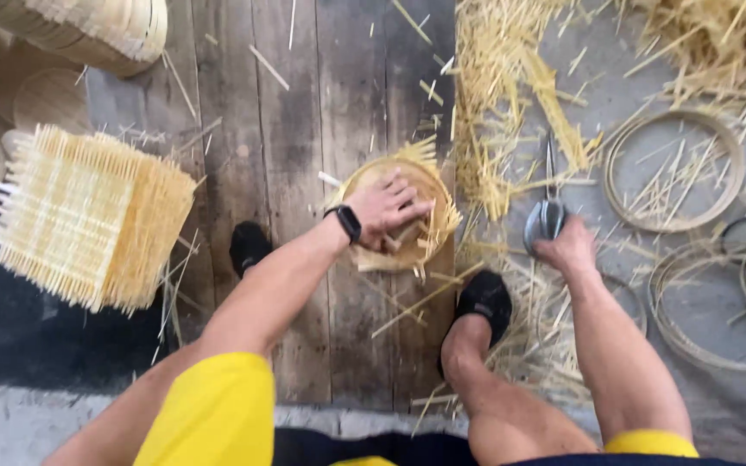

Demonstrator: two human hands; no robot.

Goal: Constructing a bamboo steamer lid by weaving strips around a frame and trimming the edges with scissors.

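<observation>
My left hand (388,210), with a black watch on the wrist, presses down on a round bamboo steamer piece (363,178) lying on wooden boards, its woven slats sticking out past the rim. My right hand (568,248) grips the grey handles of a pair of large shears (547,216) resting on the ground to the right, blades pointing away from me. The two hands are apart, with my black-shoed right foot (485,302) between them.
A stack of square woven bamboo mats (88,216) stands at the left. Round lids and rims (53,26) lie at the top left. Loose bamboo hoops (673,168) and heaps of offcut strips (511,95) cover the ground at the right. My other foot (249,246) rests on the boards.
</observation>
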